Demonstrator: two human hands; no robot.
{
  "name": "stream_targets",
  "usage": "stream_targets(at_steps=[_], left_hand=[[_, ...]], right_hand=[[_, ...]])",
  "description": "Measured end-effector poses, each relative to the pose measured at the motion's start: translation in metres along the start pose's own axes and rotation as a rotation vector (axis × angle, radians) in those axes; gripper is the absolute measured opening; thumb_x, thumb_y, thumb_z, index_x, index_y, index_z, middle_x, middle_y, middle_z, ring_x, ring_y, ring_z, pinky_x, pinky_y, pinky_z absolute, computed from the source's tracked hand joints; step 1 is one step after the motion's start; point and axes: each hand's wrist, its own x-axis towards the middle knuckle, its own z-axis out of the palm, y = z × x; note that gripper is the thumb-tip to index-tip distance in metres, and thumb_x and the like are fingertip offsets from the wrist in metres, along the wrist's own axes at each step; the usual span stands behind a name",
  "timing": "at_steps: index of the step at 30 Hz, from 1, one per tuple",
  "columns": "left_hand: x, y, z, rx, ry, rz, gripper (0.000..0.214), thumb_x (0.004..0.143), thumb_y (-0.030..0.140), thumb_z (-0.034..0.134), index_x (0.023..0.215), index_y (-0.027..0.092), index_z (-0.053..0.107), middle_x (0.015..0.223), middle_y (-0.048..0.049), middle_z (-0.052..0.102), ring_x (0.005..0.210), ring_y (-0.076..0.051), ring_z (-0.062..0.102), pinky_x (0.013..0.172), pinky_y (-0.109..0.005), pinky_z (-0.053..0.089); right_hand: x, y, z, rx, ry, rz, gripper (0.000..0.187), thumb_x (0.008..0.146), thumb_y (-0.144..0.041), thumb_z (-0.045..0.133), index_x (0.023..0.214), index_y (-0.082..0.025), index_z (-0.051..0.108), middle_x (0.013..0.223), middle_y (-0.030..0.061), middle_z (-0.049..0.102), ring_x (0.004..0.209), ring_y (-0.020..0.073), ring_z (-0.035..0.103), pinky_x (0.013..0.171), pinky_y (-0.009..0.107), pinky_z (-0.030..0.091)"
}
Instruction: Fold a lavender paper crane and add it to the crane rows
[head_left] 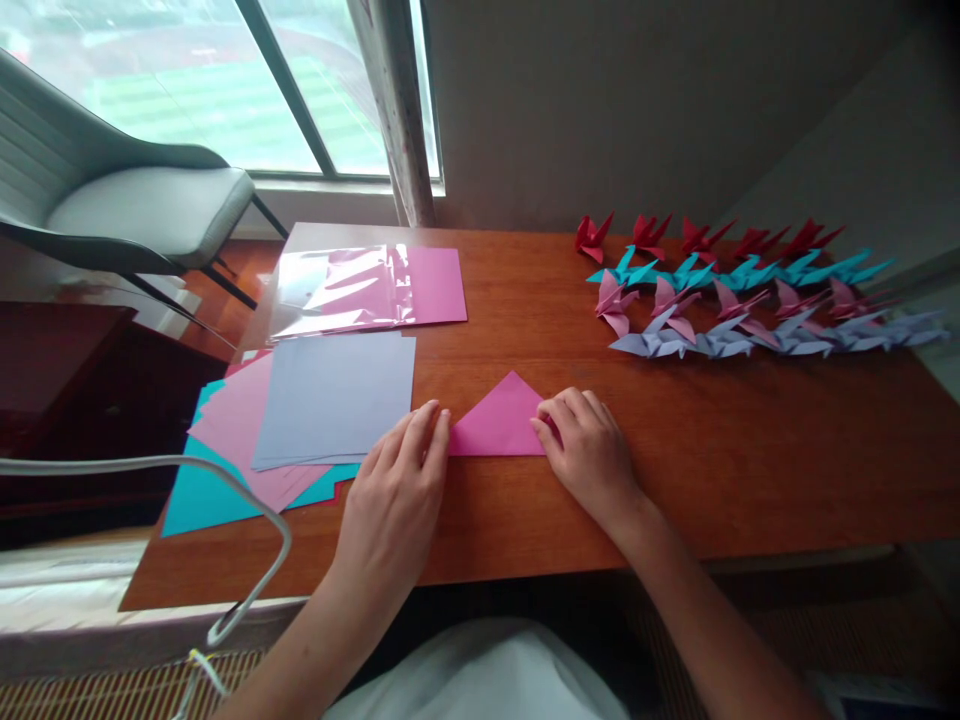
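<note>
A magenta sheet of origami paper (pixel 501 425), folded into a triangle, lies on the wooden table with its peak pointing away from me. My left hand (pixel 397 490) is closed at the triangle's left corner, fingers pressed together and covering that tip. At the right corner, my right hand (pixel 589 445) pinches the paper between thumb and curled fingers. The long folded edge runs between both hands, nearest my body. Just left of my left hand is a stack of grey-lilac paper squares (pixel 337 400).
Pink sheets (pixel 236 405) and turquoise sheets (pixel 214 510) fan out under the lilac stack. Behind them lies magenta paper (pixel 439 285) in a clear plastic sleeve (pixel 337 290). Rows of red, turquoise, pink and lilac paper cranes (pixel 720 340) stand at the right. A white cable (pixel 277 520) loops at the left.
</note>
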Motion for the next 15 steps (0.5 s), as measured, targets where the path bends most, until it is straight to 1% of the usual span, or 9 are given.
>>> stream_targets(at_steps=[2, 3, 4, 6, 8, 11, 15], left_hand=[[-0.005, 0.011, -0.002, -0.064, 0.012, 0.038, 0.061, 0.083, 0.003, 0.044, 0.143, 0.002, 0.048, 0.149, -0.0190, 0.050, 0.135, -0.032, 0.049, 0.111, -0.043, 0.044], [-0.008, 0.018, -0.003, -0.105, 0.018, 0.072, 0.061, 0.083, 0.006, 0.045, 0.144, 0.002, 0.048, 0.150, -0.0188, 0.049, 0.138, -0.032, 0.046, 0.114, -0.043, 0.040], [-0.009, 0.026, -0.003, -0.145, -0.001, 0.113, 0.060, 0.084, 0.010, 0.047, 0.144, 0.004, 0.048, 0.153, -0.0179, 0.046, 0.141, -0.032, 0.042, 0.117, -0.044, 0.037], [-0.010, 0.042, -0.002, -0.203, -0.050, 0.152, 0.057, 0.091, 0.024, 0.049, 0.146, 0.009, 0.048, 0.156, -0.0153, 0.043, 0.144, -0.034, 0.037, 0.120, -0.049, 0.030], [-0.009, 0.054, 0.001, -0.226, -0.089, 0.118, 0.056, 0.095, 0.038, 0.048, 0.146, 0.015, 0.048, 0.157, -0.0136, 0.041, 0.145, -0.035, 0.035, 0.120, -0.054, 0.027], [-0.008, 0.062, 0.007, -0.244, -0.125, 0.100, 0.063, 0.094, 0.052, 0.048, 0.148, 0.018, 0.046, 0.159, -0.0147, 0.037, 0.147, -0.038, 0.031, 0.119, -0.059, 0.024], [-0.010, 0.063, 0.011, -0.253, -0.140, 0.099, 0.074, 0.091, 0.065, 0.046, 0.151, 0.021, 0.042, 0.161, -0.0150, 0.033, 0.148, -0.040, 0.027, 0.118, -0.064, 0.018]], right_hand=[[0.000, 0.000, 0.000, 0.013, -0.002, 0.006, 0.011, 0.097, -0.028, 0.054, 0.092, -0.021, 0.060, 0.093, 0.0064, 0.062, 0.089, 0.0242, 0.054, 0.082, 0.037, 0.043], [0.000, 0.000, 0.001, 0.017, 0.000, 0.009, 0.011, 0.097, -0.028, 0.054, 0.092, -0.021, 0.060, 0.093, 0.0065, 0.062, 0.089, 0.0243, 0.054, 0.082, 0.037, 0.043], [0.000, 0.000, 0.001, 0.021, 0.003, 0.009, 0.011, 0.098, -0.027, 0.054, 0.092, -0.021, 0.060, 0.093, 0.0066, 0.063, 0.089, 0.0244, 0.054, 0.083, 0.037, 0.043], [0.000, 0.001, 0.002, 0.026, 0.010, 0.007, 0.012, 0.098, -0.027, 0.052, 0.092, -0.021, 0.061, 0.094, 0.0069, 0.063, 0.090, 0.0246, 0.054, 0.083, 0.038, 0.043], [0.000, 0.002, 0.002, 0.030, 0.011, 0.005, 0.012, 0.098, -0.026, 0.051, 0.092, -0.021, 0.061, 0.094, 0.0072, 0.063, 0.091, 0.0248, 0.054, 0.083, 0.038, 0.043], [0.000, 0.001, 0.001, 0.036, 0.008, 0.010, 0.012, 0.098, -0.026, 0.051, 0.093, -0.021, 0.061, 0.094, 0.0073, 0.063, 0.091, 0.0247, 0.054, 0.083, 0.038, 0.043], [-0.002, -0.005, -0.005, 0.039, -0.004, 0.026, 0.009, 0.094, -0.028, 0.056, 0.092, -0.021, 0.060, 0.094, 0.0071, 0.063, 0.090, 0.0250, 0.054, 0.083, 0.038, 0.042]])
